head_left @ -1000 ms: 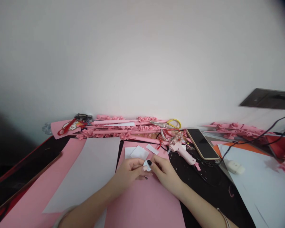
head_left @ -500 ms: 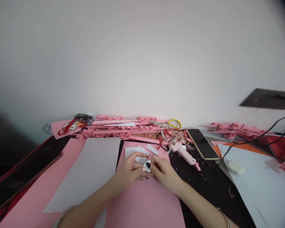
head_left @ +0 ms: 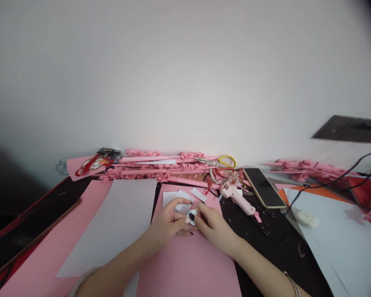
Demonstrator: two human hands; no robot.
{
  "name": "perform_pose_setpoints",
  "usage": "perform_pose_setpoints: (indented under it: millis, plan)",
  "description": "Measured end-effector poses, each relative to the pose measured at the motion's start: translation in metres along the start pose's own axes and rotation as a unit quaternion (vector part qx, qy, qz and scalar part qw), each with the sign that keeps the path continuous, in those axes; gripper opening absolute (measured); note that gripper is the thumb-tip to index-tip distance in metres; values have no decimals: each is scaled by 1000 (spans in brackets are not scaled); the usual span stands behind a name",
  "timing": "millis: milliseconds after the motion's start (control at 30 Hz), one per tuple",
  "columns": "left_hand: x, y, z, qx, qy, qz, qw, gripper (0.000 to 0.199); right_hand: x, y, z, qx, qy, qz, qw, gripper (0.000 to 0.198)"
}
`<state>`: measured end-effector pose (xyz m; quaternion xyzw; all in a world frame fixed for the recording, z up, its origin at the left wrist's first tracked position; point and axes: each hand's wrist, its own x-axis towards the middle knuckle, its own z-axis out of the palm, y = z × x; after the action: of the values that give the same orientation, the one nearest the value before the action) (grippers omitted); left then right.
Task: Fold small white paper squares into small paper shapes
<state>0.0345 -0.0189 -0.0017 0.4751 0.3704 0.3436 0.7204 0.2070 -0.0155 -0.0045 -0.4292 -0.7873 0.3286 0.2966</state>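
Note:
Between my two hands is a small folded piece of white paper (head_left: 193, 212), partly hidden by the fingers. My left hand (head_left: 170, 218) pinches it from the left, with the index finger arched above. From the right, my right hand (head_left: 212, 222) grips the same piece, its dark-nailed thumb pressed on the front. Both hands are over a pink paper sheet (head_left: 190, 264). Just beyond the left fingers lie small white paper squares (head_left: 183, 196), and a narrow white paper strip (head_left: 199, 194) is beside them.
A pink glue gun (head_left: 238, 198) lies right of my hands, near a phone (head_left: 264, 187). Yellow-handled scissors (head_left: 225, 161) rest on pink paper flower stems (head_left: 160, 169) along the wall. White sheets (head_left: 111, 222) lie left, and a white earbud case (head_left: 307, 218) sits on paper at right.
My right thumb has shifted slightly left and down on the folded white paper, and its fingers have turned a little. The left hand and the things around stay in place.

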Motion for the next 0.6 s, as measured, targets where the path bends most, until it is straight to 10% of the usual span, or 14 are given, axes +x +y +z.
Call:
perform_pose_setpoints:
  millis: [600]
  plan:
    - [0, 0, 0, -6, 5, -8, 1000, 40, -2, -1, 6, -46, 15, 15, 999, 18]
